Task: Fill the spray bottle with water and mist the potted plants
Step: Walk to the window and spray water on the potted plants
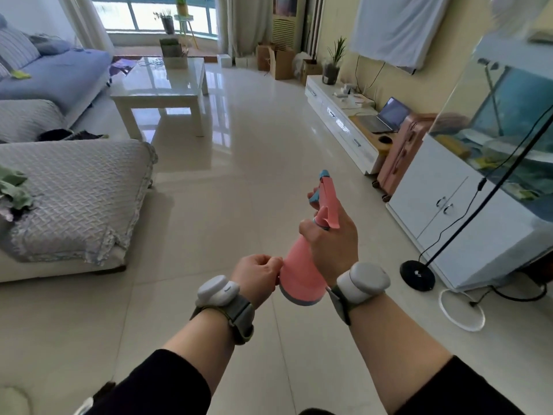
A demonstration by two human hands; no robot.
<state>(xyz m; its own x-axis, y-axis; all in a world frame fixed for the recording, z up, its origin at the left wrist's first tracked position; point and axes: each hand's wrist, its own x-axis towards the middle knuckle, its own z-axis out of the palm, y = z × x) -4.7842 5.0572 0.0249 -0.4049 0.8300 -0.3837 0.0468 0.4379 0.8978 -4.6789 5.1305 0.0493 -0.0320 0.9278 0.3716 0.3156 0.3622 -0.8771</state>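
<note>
The room runs long ahead of me: pale tiled floor (245,121), sofa (59,187) on my left, a glass tabletop (155,82) beyond it, and a low white cabinet (338,115) along the right wall. The potted plants stand well apart from me. One (332,67) sits on the far end of that cabinet, ahead and to my right; others (167,22) stand at the window (140,13) straight ahead, past the tabletop.

The pink spray bottle (302,274) is in the air in front of me, between my two hands, above bare floor. Its long axis tilts away from me: the broad base is nearest my body, the neck rises forward and to the right, and the blue nozzle (324,174) points toward the cabinet side.

My right hand (332,238) has its grip clamped round the neck, one fingertip showing by the blue trigger (314,199). My left hand (257,274) pinches the lower body of the bottle, fingers curled on its side.

Whether the bottle holds water I cannot tell; it is opaque. I judge the cabinet plant the nearer target, already roughly in line with the nozzle
</note>
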